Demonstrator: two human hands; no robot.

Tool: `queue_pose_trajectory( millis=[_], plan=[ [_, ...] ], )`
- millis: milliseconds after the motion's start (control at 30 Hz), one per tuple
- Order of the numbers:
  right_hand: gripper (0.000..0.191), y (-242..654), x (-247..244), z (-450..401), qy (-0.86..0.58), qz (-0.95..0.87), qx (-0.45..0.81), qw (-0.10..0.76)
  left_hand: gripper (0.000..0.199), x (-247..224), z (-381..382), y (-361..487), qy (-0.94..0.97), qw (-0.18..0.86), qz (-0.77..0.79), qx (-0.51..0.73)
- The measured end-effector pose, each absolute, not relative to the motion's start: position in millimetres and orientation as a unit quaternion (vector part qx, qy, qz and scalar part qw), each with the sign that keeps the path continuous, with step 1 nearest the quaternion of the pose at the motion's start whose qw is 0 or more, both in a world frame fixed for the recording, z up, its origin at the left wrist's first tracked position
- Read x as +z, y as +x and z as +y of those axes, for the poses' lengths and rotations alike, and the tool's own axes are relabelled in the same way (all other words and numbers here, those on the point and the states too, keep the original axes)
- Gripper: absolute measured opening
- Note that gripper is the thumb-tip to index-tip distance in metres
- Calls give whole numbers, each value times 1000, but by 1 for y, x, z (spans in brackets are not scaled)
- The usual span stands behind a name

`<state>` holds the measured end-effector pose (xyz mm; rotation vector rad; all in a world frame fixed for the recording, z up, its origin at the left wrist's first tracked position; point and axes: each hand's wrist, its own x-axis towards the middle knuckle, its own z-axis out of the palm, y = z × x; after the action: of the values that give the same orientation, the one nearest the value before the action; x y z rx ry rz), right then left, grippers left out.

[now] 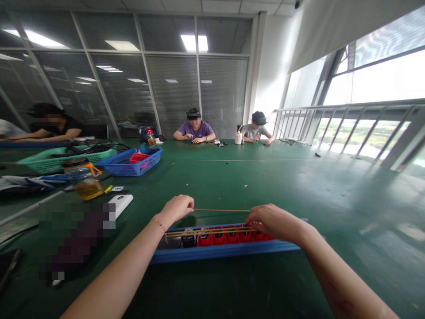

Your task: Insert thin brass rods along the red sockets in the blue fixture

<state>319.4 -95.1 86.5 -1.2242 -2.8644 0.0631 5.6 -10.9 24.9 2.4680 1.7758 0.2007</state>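
Observation:
A thin yellowish-brown strand (222,210), which looks like a rubber band, runs straight and taut between my two hands. My left hand (178,208), with a beaded bracelet at the wrist, pinches its left end. The other end is in the closed fingers of my right hand (270,217), partly hidden from view. Just below lies a long blue tray (226,254), with several red containers (218,237) and a black one (188,239) in a row inside. Several similar strands (206,231) stretch lengthwise over these containers.
On the left are a white object (121,206), a jar with amber liquid (86,179), a blue basket (133,164) and a green basket (46,160). Two people sit across the green table (332,190), and another person sits far left. A railing (348,110) borders the right.

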Motion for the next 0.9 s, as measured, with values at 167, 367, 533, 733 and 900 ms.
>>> queue_pose_trajectory(
  millis=[167,367,533,733,900],
  plan=[
    [23,313,87,-97,-404,-914,-8,-8,9,9,-8,2,819,67,565,68],
    [18,317,94,-101,-415,-909,-26,31,10,3,-11,-2,827,79,551,78],
    [17,355,109,-92,-494,-865,-41,74,13,4,-13,-2,823,93,555,82],
    [19,383,89,-64,-519,-854,22,29,32,8,-14,-1,813,107,565,94],
    [18,359,50,-39,-496,-866,55,28,47,10,-16,2,806,107,574,98]
  ],
)
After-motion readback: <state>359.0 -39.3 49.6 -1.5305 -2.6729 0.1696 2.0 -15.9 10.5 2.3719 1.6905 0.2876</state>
